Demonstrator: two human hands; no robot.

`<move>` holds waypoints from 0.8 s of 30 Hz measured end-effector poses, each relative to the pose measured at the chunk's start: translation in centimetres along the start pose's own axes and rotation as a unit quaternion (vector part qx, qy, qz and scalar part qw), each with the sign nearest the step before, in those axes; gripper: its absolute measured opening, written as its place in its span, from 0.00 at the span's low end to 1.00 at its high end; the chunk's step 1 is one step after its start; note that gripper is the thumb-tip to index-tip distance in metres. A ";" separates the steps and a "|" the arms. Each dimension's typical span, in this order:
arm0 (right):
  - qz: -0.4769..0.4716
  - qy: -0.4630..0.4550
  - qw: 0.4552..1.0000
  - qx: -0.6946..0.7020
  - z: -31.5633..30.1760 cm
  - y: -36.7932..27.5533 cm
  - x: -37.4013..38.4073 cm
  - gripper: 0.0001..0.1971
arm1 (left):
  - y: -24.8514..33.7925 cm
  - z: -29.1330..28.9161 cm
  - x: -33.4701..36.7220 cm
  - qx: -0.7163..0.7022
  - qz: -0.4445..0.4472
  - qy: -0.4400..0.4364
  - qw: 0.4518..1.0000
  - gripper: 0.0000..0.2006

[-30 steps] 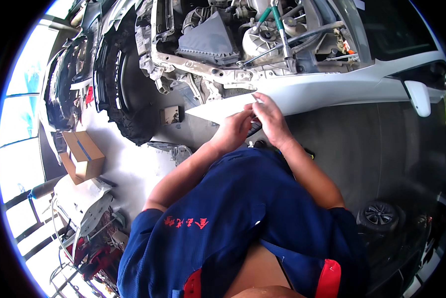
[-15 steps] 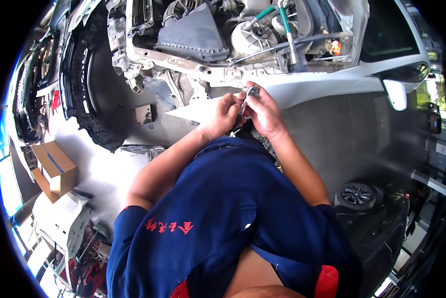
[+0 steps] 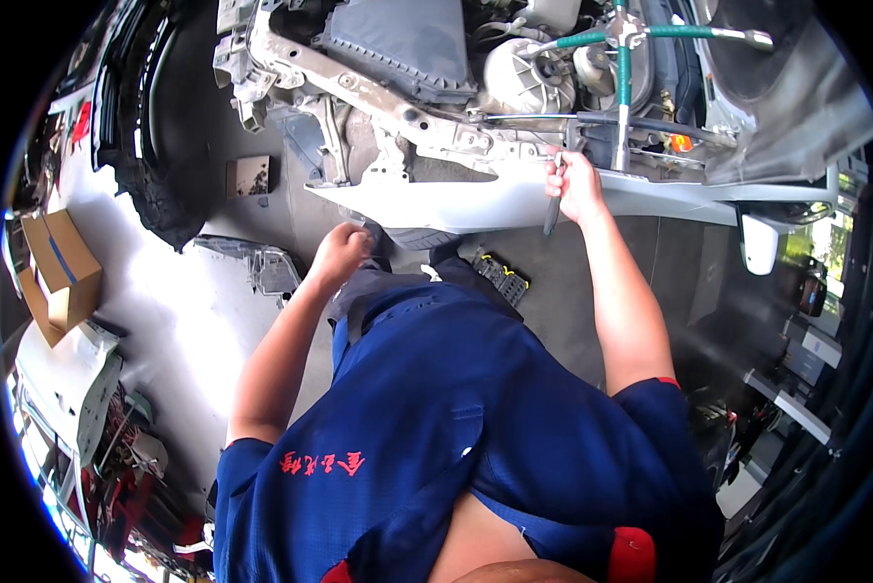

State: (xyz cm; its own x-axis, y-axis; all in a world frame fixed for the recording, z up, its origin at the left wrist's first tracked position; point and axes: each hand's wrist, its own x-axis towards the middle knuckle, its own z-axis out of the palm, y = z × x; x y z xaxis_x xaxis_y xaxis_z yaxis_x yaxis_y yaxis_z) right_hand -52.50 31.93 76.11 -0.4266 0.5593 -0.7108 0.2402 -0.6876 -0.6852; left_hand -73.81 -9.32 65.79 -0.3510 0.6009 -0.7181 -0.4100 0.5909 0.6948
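My right hand [image 3: 579, 187] is closed around a ratchet wrench [image 3: 552, 216], its dark handle pointing down below the fingers. The hand is over the outer edge of a white car fender [image 3: 427, 202], beside the open engine bay. On the left, my left hand [image 3: 340, 255] hangs low in front of my dark trousers, left of the fender's pointed front end. Its fingers are curled in, and whatever they may hold is hidden. A four-way lug wrench [image 3: 624, 83] with green grips rests across the engine bay, just beyond my right hand.
A black tool tray [image 3: 500, 276] with yellow parts lies on the floor by my feet. A dark plastic car part [image 3: 273, 269] lies to the left, with an open cardboard box [image 3: 62, 257] farther over. The white side mirror [image 3: 759, 243] juts out at right.
My hands, together at the ratchet wrench before, have parted. The right has carried the wrench rightward to the fender's edge; the left has dropped leftward. The view has shifted too.
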 end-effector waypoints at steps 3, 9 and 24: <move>-0.024 0.017 0.995 -0.092 1.5 0.0 1.5 0.16 | -4.3 -2.4 -0.4 -0.065 -0.030 0.080 0.994 0.11; -0.204 0.067 0.878 -0.428 -0.6 2.4 6.8 0.13 | -9.3 -4.7 0.0 -0.064 -0.081 0.120 0.987 0.11; -0.005 0.240 0.969 0.049 6.9 2.0 5.1 0.09 | 4.7 2.1 3.1 -0.079 0.022 -0.017 0.996 0.14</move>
State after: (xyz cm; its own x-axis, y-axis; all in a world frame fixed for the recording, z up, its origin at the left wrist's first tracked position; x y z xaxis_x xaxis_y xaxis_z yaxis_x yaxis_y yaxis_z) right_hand -60.26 30.20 72.21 0.0333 0.7007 -0.7127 0.1441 -0.7090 -0.6903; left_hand -75.05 -3.56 66.86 -0.3434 0.6436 -0.6841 -0.5238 0.4734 0.7082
